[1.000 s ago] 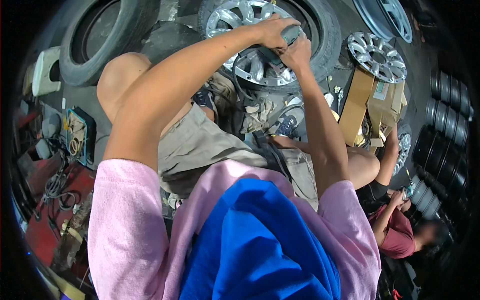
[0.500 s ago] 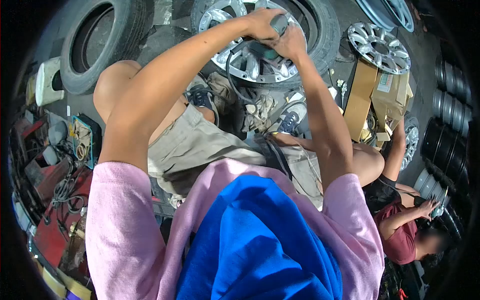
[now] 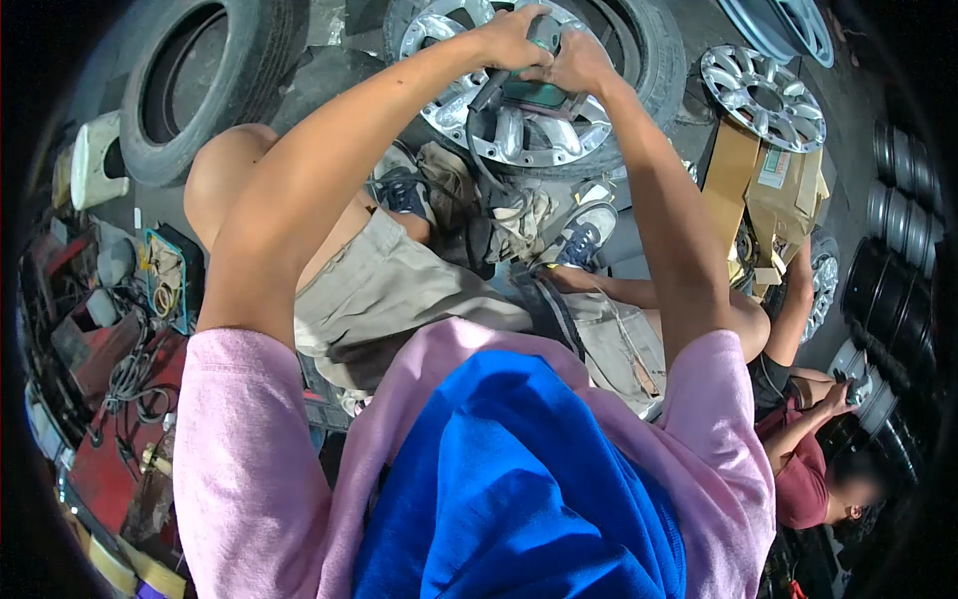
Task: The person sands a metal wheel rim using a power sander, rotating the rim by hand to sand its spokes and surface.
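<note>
At the top of the head view, both my hands are closed round a green electric sander (image 3: 540, 95), its flat pad over a silver alloy wheel (image 3: 511, 137). My left hand (image 3: 515, 42) grips the sander's upper left side. My right hand (image 3: 581, 62) wraps its right side; some fingertips are hidden behind the tool. A dark cord (image 3: 473, 145) runs from the sander's left end toward my feet. The wheel lies face up on a black tyre (image 3: 661, 75). Crumpled rags (image 3: 521, 225) lie between my shoes.
A loose tyre (image 3: 254, 75) stands at upper left. To the right, another alloy wheel (image 3: 720, 80) rests on a cardboard box (image 3: 726, 180). Tools and cables lie on a red surface (image 3: 160, 449) at left. A co-worker in a dark red shirt (image 3: 803, 479) handles a tool beside stacked rims (image 3: 878, 285).
The sander has turned and shifted left on the wheel, showing more of its green body. My right arm has swung slightly outward. The co-worker's hand has moved up and left.
</note>
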A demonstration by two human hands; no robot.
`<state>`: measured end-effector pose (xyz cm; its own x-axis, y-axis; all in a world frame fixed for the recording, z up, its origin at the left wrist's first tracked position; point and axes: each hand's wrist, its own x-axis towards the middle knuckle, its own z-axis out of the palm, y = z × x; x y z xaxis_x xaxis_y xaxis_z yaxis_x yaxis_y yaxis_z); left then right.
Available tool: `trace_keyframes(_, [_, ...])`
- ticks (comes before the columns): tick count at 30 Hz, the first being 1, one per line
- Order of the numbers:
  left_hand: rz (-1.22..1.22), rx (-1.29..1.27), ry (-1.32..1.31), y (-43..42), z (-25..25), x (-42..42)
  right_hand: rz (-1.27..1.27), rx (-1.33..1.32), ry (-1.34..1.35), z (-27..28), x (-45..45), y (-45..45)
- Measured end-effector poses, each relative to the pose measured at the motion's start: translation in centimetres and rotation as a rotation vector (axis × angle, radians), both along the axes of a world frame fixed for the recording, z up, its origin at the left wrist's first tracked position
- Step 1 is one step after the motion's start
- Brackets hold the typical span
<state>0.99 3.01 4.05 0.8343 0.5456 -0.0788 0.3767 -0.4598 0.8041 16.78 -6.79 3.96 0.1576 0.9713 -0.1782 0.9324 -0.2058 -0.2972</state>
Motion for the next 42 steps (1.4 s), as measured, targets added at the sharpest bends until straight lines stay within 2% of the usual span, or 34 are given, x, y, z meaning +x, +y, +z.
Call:
trace_keyframes(3, [0.02,0.035,-0.046,0.5,-1.1,0.3,0.042,-0.03,-0.003,0.1,0.3,0.6])
trace_keyframes(5, [-0.055,-0.1,0.128,0.7,0.9,0.4,0.068,-0.189,0.101,0.7,0.4,0.8])
trace_keyframes(6, [-0.058,-0.099,0.128,0.5,1.9,0.0,0.065,-0.189,0.102,1.2,0.1,0.8])
trace_keyframes(8, [0.021,-0.334,0.139,0.2,3.7,-1.2,0.047,-0.193,0.059,2.2,-0.8,1.2])
trace_keyframes(11, [0.063,-0.209,0.008,0.4,0.4,-1.2,0.101,-0.175,-0.013,2.3,-0.8,1.7])
trace_keyframes(12, [0.069,-0.214,0.007,0.2,1.4,-1.3,0.107,-0.18,-0.013,1.9,-0.6,1.6])
trace_keyframes(14, [0.053,-0.203,0.19,-0.4,4.6,-1.2,0.146,-0.155,0.045,0.9,0.2,1.5])
trace_keyframes(18, [0.071,-0.12,0.172,0.0,3.1,-1.3,0.083,-0.135,0.045,1.7,-0.8,1.4])
trace_keyframes(20, [0.091,-0.213,0.172,-0.1,3.0,-1.8,0.116,-0.057,0.003,0.9,-0.9,1.5])
trace_keyframes(22, [0.079,-0.144,0.153,-0.5,3.6,-1.8,0.126,-0.131,0.02,1.2,-0.6,1.4])
trace_keyframes(24, [0.05,-0.202,0.311,-0.6,5.3,-1.6,0.152,-0.231,0.189,1.7,-0.4,0.9])
trace_keyframes(25, [0.035,-0.121,0.319,-0.4,4.4,-1.5,0.099,-0.106,0.129,1.5,-1.4,0.3])
trace_keyframes(28, [0.058,-0.081,0.219,-0.2,3.5,-2.0,0.051,-0.049,0.034,2.6,-2.4,0.2])
trace_keyframes(32, [0.017,-0.09,0.168,-0.3,3.9,-1.8,0.104,-0.083,0.0,3.3,-1.8,-0.7])
trace_keyframes(34, [-0.017,-0.064,0.413,-0.5,5.1,-1.4,0.174,-0.026,0.123,2.4,-1.4,-1.4])
trace_keyframes(36, [-0.024,-0.069,0.401,-0.5,4.8,-1.5,0.147,0.039,0.068,2.1,-2.0,-1.5])
trace_keyframes(38, [0.019,-0.005,0.253,-0.4,3.9,-1.7,0.039,0.057,0.008,2.8,-2.7,-1.2])
trace_keyframes(42, [0.018,-0.067,0.135,-1.1,4.8,-1.5,0.071,0.078,-0.015,2.7,-2.1,-1.8])
